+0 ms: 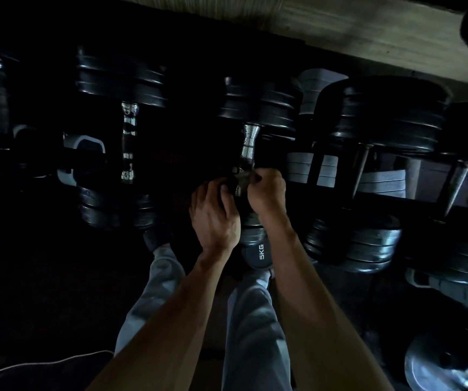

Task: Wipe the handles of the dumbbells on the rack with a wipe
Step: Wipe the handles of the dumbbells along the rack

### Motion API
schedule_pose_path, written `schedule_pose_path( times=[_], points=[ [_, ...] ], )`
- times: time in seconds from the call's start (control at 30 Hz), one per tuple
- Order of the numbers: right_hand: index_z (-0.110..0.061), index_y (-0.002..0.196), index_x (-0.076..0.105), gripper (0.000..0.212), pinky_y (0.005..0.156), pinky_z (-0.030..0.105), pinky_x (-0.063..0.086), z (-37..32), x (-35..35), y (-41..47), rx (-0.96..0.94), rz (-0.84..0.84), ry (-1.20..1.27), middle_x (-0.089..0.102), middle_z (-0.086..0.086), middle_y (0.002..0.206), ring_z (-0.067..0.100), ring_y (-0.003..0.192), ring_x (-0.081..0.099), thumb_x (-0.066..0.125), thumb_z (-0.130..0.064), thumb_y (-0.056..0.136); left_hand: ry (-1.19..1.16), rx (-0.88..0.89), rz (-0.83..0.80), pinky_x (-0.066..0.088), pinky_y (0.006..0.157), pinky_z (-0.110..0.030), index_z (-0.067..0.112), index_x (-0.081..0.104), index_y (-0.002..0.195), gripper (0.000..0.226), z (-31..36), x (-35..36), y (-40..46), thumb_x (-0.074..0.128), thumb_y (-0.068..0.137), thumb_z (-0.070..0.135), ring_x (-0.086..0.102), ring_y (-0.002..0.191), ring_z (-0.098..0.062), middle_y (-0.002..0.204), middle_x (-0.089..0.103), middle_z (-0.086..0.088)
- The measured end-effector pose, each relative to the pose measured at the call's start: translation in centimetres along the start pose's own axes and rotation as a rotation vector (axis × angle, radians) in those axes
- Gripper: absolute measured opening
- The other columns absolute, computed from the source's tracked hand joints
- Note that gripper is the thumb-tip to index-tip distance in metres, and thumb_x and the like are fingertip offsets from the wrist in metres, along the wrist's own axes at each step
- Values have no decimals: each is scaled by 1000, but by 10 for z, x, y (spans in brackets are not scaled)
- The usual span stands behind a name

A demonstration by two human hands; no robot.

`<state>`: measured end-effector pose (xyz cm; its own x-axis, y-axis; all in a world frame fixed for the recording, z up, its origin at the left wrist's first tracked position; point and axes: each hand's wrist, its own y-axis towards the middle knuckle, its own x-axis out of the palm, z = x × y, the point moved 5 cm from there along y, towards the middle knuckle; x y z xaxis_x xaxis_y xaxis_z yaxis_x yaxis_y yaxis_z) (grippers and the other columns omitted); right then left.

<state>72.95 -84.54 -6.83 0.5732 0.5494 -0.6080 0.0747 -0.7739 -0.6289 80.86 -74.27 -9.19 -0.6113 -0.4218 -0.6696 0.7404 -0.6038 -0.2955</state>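
Two hands meet at the near end of one chrome dumbbell handle [248, 145] in the head view, the only view supplied. The left hand [216, 213] curls over the dark plates at that end, probably to steady the dumbbell on the rack [316, 170]. The right hand [268, 189] pinches a small pale wipe [242, 179] against the handle, fingers closed on it. The wipe sits low on the handle; the bright length above looks not yet covered, so the stroke would likely run away from the person.

Room is tight: plates bound the handle at both ends, and a neighbouring dumbbell [379, 117] lies just beside on the right. A second chrome handle [129, 142] to the left stands well apart, with dark open space between. Lighting is poor; finer contact cannot be confirmed.
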Motion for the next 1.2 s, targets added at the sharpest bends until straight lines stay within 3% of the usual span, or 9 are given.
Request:
schedule_pose_path(
  times=[0.1, 0.27, 0.37, 0.53, 0.67, 0.8, 1.0, 1.2],
  points=[
    [-5, 82, 67, 24, 35, 12, 30, 0, -1, 4, 21, -17, 57, 53, 0, 64, 16, 57, 51, 50, -8, 99, -11, -5, 11, 41, 93, -32, 18, 65, 105, 40, 1, -1, -1, 29, 95, 33, 57, 100, -19, 104, 67, 2],
    [-6, 74, 59, 27, 37, 12, 31, 2, 2, -4, -22, -3, 43, 55, 5, 65, 13, 53, 48, 44, 1, 95, -8, -12, 2, 42, 94, -33, 20, 66, 106, 41, 0, -2, -1, 30, 95, 34, 57, 102, -19, 105, 67, 2],
    [6, 80, 64, 24, 48, 23, 38, 2, 3, 15, 62, 17, 131, 61, 13, 70, 18, 60, 53, 47, -1, 95, -1, -4, 4, 37, 94, -28, 18, 66, 106, 41, 2, -3, -1, 30, 95, 34, 57, 100, -20, 104, 67, 1],
    [-1, 86, 68, 24, 39, 14, 35, 6, 4, 15, 49, -24, 166, 60, 5, 69, 11, 55, 50, 49, -5, 99, -12, -7, 3, 45, 91, -38, 18, 66, 104, 39, 2, -3, -1, 31, 94, 32, 57, 99, -20, 102, 67, 0],
    [-4, 82, 66, 25, 44, 19, 37, 6, 9, 4, 9, 70, 135, 59, 3, 66, 14, 56, 53, 48, -8, 99, -11, -13, 3, 45, 91, -39, 18, 66, 104, 40, 1, -2, -1, 31, 94, 33, 57, 100, -20, 102, 67, 0],
    [-9, 77, 68, 26, 56, 24, 40, 1, 8, 22, 76, 57, 304, 60, 0, 65, 11, 59, 52, 49, -1, 93, -20, 1, -3, 45, 92, -38, 18, 67, 104, 39, 1, -1, -1, 31, 95, 32, 58, 98, -18, 101, 67, 2],
    [-16, 84, 67, 32, 38, 12, 31, 4, 0, 3, -28, 99, 237, 56, -3, 61, 5, 46, 46, 43, -3, 100, -13, -23, -6, 45, 91, -42, 21, 66, 104, 39, -1, 0, 0, 31, 94, 33, 58, 101, -20, 103, 66, 3],
    [-8, 83, 65, 26, 46, 16, 36, -2, 6, 10, -30, 82, 379, 58, -7, 63, -3, 44, 46, 50, -15, 103, -29, -29, -4, 45, 92, -43, 20, 66, 104, 39, -1, 0, 0, 31, 95, 34, 58, 102, -19, 104, 67, 3]
  ],
)
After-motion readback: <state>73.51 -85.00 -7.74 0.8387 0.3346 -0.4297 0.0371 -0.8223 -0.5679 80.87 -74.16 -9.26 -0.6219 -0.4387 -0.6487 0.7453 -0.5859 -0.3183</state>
